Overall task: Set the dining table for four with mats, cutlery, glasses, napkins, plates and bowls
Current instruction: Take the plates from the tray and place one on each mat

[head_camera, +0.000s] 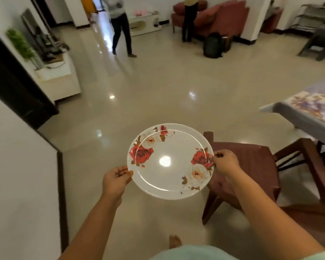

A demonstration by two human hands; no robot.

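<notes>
A white plate (167,171) with red and cream roses is held level in front of me over the shiny floor. My left hand (116,180) grips its left rim, thumb on top. My right hand (224,162) pinches its right rim beside a red rose. The dining table (289,113), covered with a floral cloth, shows only its corner at the right edge, well apart from the plate.
A dark wooden chair (251,166) with a maroon seat stands just right of the plate, below the table corner. A white wall corner (23,166) is close on my left. Two people (120,25) stand far across the tiled floor near a maroon sofa (223,17).
</notes>
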